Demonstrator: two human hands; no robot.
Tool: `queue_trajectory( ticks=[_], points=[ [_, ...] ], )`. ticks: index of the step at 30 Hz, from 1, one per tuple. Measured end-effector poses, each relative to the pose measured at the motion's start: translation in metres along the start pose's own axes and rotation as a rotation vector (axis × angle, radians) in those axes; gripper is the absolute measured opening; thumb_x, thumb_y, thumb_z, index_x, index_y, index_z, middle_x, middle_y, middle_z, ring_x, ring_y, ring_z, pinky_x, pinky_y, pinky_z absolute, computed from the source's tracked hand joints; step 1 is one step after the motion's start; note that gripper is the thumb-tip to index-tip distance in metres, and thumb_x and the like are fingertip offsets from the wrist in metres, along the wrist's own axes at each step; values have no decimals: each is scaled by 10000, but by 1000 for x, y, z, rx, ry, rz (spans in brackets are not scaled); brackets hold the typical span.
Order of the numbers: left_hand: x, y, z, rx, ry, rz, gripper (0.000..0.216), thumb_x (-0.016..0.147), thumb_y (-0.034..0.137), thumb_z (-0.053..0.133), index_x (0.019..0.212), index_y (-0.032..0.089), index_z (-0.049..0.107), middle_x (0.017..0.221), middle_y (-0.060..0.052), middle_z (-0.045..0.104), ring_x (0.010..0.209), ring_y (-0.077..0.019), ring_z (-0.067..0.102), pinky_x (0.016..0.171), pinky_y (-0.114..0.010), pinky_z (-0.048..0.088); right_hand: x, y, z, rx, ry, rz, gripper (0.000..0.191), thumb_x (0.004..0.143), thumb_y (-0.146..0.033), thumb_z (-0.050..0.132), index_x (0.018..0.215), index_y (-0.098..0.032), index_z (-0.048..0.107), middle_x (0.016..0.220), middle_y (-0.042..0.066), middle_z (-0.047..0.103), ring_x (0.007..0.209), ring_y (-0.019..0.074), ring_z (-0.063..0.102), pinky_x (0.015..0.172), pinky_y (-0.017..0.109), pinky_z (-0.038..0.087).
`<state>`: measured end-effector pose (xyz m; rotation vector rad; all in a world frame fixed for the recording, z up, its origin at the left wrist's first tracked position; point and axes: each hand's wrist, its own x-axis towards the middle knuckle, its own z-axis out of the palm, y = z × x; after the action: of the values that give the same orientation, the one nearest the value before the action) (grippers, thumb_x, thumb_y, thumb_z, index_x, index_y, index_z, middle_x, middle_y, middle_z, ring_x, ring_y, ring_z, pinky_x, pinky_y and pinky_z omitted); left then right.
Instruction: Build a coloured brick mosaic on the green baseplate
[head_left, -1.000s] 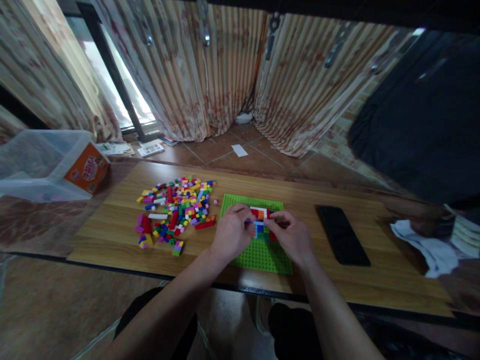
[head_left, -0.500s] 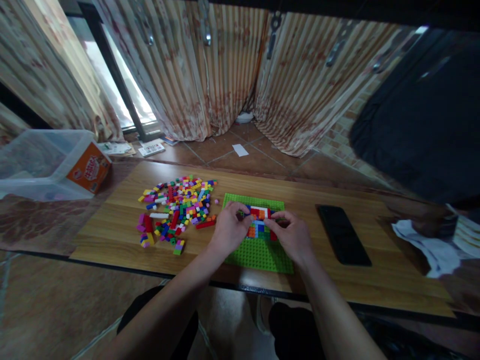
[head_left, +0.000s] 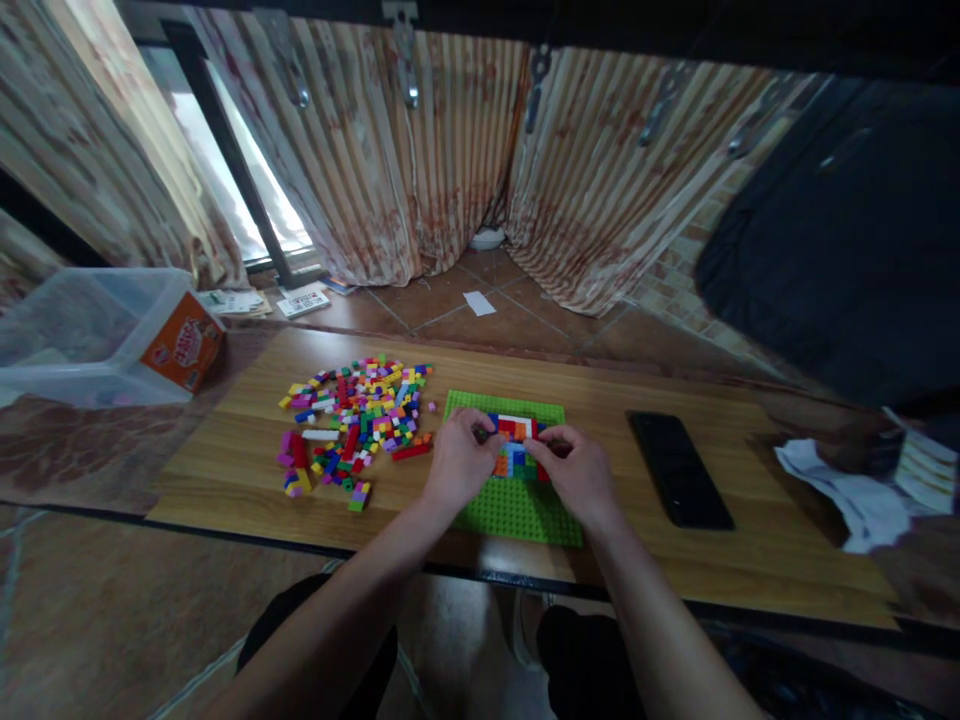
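Observation:
A green studded baseplate (head_left: pixel 517 520) lies on the wooden table. On its upper part sits a low block of toy bricks (head_left: pixel 517 452) in red, white, orange, blue and green. My left hand (head_left: pixel 463 458) grips the block's left side, thumb in front and fingers curled behind. From the right, my right hand (head_left: pixel 577 468) pinches the other side the same way. Both hands partly cover the block's ends, so I cannot tell whether a single small brick is between the fingertips.
A spread of loose toy bricks (head_left: pixel 367 410) lies left of the baseplate. To the right rests a black phone (head_left: pixel 681 468). A clear plastic bin (head_left: pixel 105 340) with an orange label stands far left; crumpled white paper (head_left: pixel 844 490) lies far right. Striped curtains (head_left: pixel 450 150) hang behind.
The view has shifted slightly. Both hands stay at the sides of the brick block, with hardly any movement of the fingers.

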<state>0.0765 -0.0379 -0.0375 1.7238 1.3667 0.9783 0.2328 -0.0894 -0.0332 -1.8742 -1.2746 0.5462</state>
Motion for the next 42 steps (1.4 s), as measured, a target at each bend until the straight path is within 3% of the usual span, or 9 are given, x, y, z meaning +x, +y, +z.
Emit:
queue_trajectory(
  ticks=[7, 12, 15, 18, 22, 27, 32, 36, 42],
  points=[
    [-3, -4, -3, -60, -26, 34, 29, 751, 166, 658, 728, 167, 640, 746, -3, 610, 695, -125, 561, 642, -238, 435, 4, 4, -5, 80, -57, 78, 398, 692, -575, 682, 786, -190, 718, 753, 62, 713, 686, 207, 637, 653, 329, 476],
    [0, -2, -16, -167, -96, 19, 156, 848, 238, 551, 788, 157, 670, 702, -1, 635, 622, -118, 557, 584, -229, 421, 12, 2, -5, 328, 192, 198, 481, 765, -624, 587, 756, -155, 693, 700, 71, 690, 616, 180, 608, 572, 303, 470],
    [5, 1, -30, -207, -46, 39, 187, 856, 245, 531, 778, 149, 672, 686, 1, 627, 605, -113, 537, 563, -217, 406, 14, -9, -1, 358, 327, 133, 430, 796, -571, 581, 754, -156, 684, 659, 52, 665, 576, 162, 579, 553, 289, 448],
    [12, 0, -51, -255, 40, 66, 216, 853, 267, 532, 696, 153, 627, 616, 22, 564, 582, -103, 494, 543, -205, 377, 10, -24, 6, 274, 343, 21, 407, 843, -535, 545, 765, -162, 689, 621, 33, 641, 584, 169, 579, 578, 292, 438],
    [24, -9, -86, -355, 239, -5, 261, 844, 323, 545, 643, 160, 579, 548, 42, 495, 527, -89, 442, 515, -199, 345, -5, -45, 23, 173, 232, -148, 372, 885, -493, 511, 775, -180, 681, 704, 37, 665, 683, 188, 612, 642, 297, 455],
    [34, -25, -123, -533, 497, -99, 243, 799, 350, 585, 675, 144, 624, 582, 30, 537, 507, -71, 429, 495, -190, 332, -30, -66, 55, 115, -89, -485, 215, 918, -329, 513, 833, -205, 666, 855, 41, 670, 817, 176, 623, 759, 301, 477],
    [33, -33, -142, -677, 538, -150, 240, 773, 356, 615, 675, 137, 623, 611, 12, 574, 508, -65, 451, 503, -183, 358, -48, -77, 80, 95, -282, -577, 182, 921, -251, 497, 909, -231, 678, 930, 44, 669, 873, 175, 636, 785, 301, 494],
    [31, -32, -151, -730, 554, -174, 206, 775, 328, 610, 701, 137, 634, 672, 7, 602, 510, -51, 454, 518, -177, 377, -58, -81, 96, 34, -403, -625, 147, 889, -315, 574, 956, -240, 681, 978, 50, 662, 916, 197, 627, 823, 327, 497],
    [30, -36, -163, -760, 576, -199, 184, 778, 304, 602, 711, 135, 632, 662, 2, 605, 499, -50, 446, 504, -177, 370, -72, -85, 123, -166, -374, -745, 422, 742, -445, 746, 1086, -221, 651, 988, 83, 649, 957, 274, 585, 840, 417, 473]
  ],
)
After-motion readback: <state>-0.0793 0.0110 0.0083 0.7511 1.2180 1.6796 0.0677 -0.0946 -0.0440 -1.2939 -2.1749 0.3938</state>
